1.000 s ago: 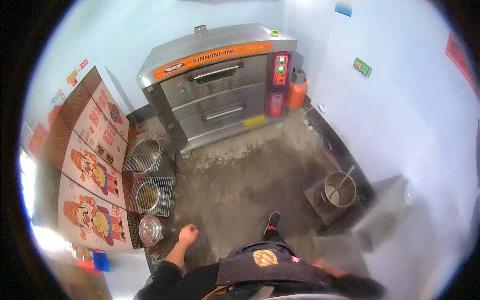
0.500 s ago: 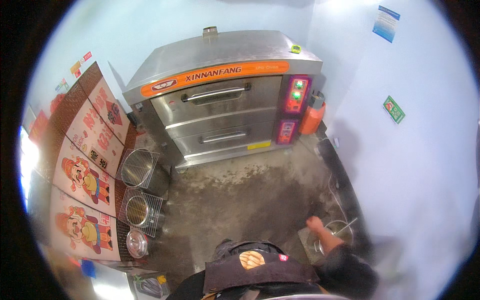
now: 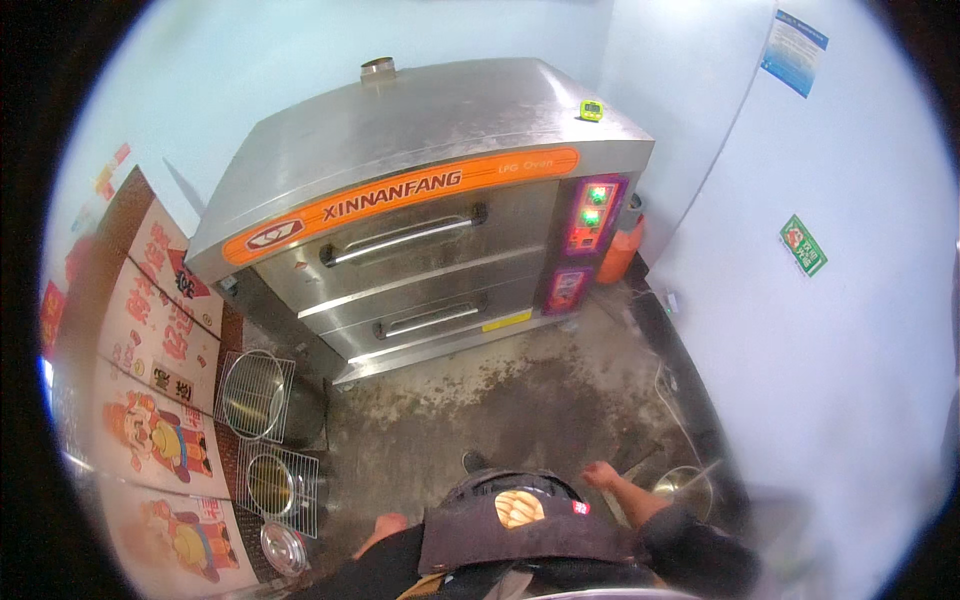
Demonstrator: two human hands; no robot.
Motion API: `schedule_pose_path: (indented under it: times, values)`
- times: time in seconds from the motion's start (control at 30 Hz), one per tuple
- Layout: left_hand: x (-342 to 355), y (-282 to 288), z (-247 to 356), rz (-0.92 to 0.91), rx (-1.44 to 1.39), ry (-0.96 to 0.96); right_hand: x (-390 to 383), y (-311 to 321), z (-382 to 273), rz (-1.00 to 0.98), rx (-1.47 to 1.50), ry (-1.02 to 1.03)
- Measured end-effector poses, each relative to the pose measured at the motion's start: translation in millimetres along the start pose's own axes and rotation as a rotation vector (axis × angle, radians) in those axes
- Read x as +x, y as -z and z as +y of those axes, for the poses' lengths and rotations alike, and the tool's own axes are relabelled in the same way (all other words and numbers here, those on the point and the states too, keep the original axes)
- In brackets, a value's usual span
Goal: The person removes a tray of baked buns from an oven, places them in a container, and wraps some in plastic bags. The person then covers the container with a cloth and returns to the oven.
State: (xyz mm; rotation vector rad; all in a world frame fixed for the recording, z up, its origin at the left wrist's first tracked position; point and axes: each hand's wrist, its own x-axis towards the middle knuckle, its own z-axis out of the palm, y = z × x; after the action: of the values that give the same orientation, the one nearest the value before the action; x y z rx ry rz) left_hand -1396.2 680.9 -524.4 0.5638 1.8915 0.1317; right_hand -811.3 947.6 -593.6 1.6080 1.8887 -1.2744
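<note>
My left hand (image 3: 390, 524) shows beside the left edge of my dark apron (image 3: 470, 545), small and blurred, its fingers not clear. On the other side my right hand (image 3: 601, 475) reaches forward over the floor, fingers loosely out, and I see nothing in it. Nearest to that hand is a round metal pot (image 3: 688, 492) on the floor by the right wall, with a thin handle or stick over its rim. Ahead stands a large steel two-deck oven (image 3: 420, 285), both doors closed, with a lit control panel (image 3: 593, 215) on its right.
A small green timer (image 3: 591, 110) sits on the oven top. An orange gas cylinder (image 3: 622, 250) stands beside the oven. Along the left are decorated panels (image 3: 150, 350), two metal pots with wire racks (image 3: 252, 396) and a round lid (image 3: 284, 548). A cable runs along the right wall.
The oven looks larger and closer, and the view has turned slightly. My left hand has come into view. My right hand has moved away from the pot, toward my apron.
</note>
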Motion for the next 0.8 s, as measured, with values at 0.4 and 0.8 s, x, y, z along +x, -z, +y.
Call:
schedule_pose_path:
  times: [0.4, 0.8]
  values:
    - [190, 163, 159, 0.349, -0.133, -0.295, 0, -7, 54, -0.378, -0.863, 0.34]
    - [150, 209, 306, 0.721, 0.085, -0.449, 182, 265, -249, 0.601, -0.118, 0.387]
